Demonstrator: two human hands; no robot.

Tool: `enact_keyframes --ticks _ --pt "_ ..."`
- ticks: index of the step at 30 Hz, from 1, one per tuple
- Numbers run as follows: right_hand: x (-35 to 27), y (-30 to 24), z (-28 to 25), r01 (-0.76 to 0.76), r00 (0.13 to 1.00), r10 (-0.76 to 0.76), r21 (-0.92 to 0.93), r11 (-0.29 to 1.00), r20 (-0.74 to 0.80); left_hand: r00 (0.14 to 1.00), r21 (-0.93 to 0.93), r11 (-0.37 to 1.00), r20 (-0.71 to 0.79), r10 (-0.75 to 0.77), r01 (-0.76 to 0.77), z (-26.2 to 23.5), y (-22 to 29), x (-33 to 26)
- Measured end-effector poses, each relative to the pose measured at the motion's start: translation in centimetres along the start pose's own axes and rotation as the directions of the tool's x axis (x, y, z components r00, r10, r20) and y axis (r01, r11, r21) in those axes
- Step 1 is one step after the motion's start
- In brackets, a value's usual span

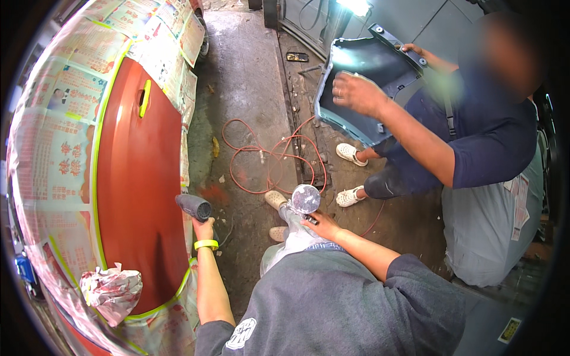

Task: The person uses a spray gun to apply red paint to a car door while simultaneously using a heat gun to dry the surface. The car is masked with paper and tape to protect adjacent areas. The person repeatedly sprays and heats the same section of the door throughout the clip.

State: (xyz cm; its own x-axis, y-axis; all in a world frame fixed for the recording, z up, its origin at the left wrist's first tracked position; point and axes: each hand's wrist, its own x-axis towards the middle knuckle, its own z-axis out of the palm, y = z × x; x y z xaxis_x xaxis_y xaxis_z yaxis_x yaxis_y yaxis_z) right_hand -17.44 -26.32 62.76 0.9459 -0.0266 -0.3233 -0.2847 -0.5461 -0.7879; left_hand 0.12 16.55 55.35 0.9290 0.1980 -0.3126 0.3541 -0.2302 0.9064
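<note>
My left hand (203, 228) is closed round the handle of a dark grey hair dryer (193, 206). One end of the dryer is close to the red car door panel (145, 196), which is framed by yellow-green tape. In front of my lap, my right hand (324, 227) grips what looks like a paint spray gun (310, 219); a round, paint-smeared cup (306, 199) on top hides most of it. A yellow-green strip lies along the door handle (144, 99).
Printed masking paper (65, 148) covers the car around the panel, with a crumpled wad (113, 291) low down. A red hose (275, 153) loops across the floor. At right, a person (493, 136) handles a dark hollow car part (356, 71); a phone-like object (297, 57) lies nearby.
</note>
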Motion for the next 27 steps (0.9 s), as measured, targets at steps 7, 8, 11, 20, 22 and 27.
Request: enact_keyframes --ticks 7,8,11,20,22,27 --pt "-0.4 0.1 0.5 -0.028 0.999 0.029 0.043 0.999 -0.035 0.991 -0.059 0.989 0.031 -0.131 0.133 1.7 -4.6 -5.2" --pt "-0.3 0.2 0.5 -0.038 0.999 0.038 0.047 0.998 -0.008 0.986 -0.01 0.987 0.035 -0.16 0.161 1.8 -5.0 -5.6" --pt "0.2 0.2 0.4 -0.01 1.0 0.01 0.036 0.999 -0.007 0.986 0.011 0.987 0.053 -0.159 0.158 2.4 -4.5 -5.7" --pt "1.1 -0.6 -0.1 0.001 1.0 0.0 0.045 0.999 -0.03 0.999 -0.143 0.989 0.0 0.048 -0.047 4.7 6.3 -4.0" --pt "1.1 -0.3 -0.1 -0.021 0.999 0.022 0.037 0.999 -0.025 0.998 -0.229 0.972 -0.026 0.051 -0.056 4.7 6.8 -4.1" --pt "0.8 1.7 0.3 -0.112 0.993 0.111 0.035 0.993 0.031 1.0 -0.263 0.965 0.002 0.006 -0.006 4.9 1.6 -4.4"
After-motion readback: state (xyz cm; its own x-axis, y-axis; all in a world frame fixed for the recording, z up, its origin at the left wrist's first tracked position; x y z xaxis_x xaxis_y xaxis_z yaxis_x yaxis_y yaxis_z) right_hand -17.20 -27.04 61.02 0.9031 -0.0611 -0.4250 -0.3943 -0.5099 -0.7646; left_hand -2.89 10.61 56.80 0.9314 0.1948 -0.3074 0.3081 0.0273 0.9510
